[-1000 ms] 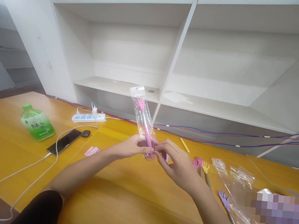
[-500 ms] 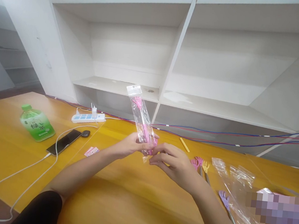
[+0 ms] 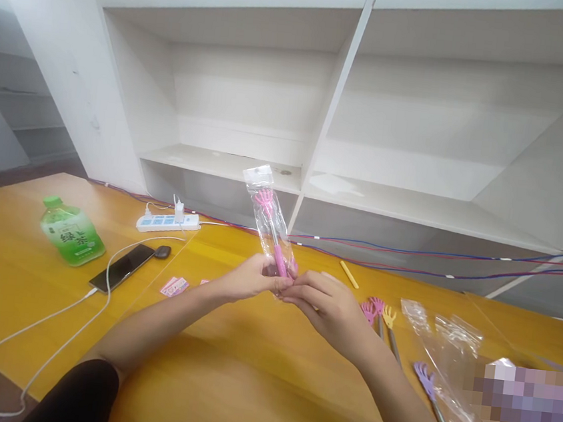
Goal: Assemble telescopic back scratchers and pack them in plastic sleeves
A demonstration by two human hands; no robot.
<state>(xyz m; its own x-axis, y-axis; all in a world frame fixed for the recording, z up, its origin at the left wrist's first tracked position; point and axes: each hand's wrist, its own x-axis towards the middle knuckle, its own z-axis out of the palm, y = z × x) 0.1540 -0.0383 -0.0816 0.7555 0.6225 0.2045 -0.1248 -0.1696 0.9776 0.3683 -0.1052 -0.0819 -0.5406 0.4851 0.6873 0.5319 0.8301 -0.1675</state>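
Observation:
A pink back scratcher (image 3: 280, 259) with a metal shaft stands tilted inside a clear plastic bag (image 3: 258, 176), its hand-shaped head up. My left hand (image 3: 254, 278) is closed around the lower part of the bag, by the scratcher's handle. The fingers of my right hand (image 3: 320, 299) are pinched together at the bag's lower right edge, touching my left fingertips. To the right on the table lie more back scratchers: two pink ones (image 3: 376, 305), a yellow one (image 3: 390, 316) and a purple one (image 3: 425, 379); my right forearm partly covers some of them.
Clear plastic bags (image 3: 454, 363) lie at the right beside a pixelated area. A yellow stick (image 3: 349, 274) rests near the back edge. On the left are a green bottle (image 3: 72, 236), a phone (image 3: 127, 267) on a white cable, a power strip (image 3: 168, 222) and pink cards (image 3: 173, 286). White shelves (image 3: 247, 100) rise behind.
The bagged scratcher has shifted slightly right and turned, so its head faces me more fully. My right fingers have closed together on the bag's lower end.

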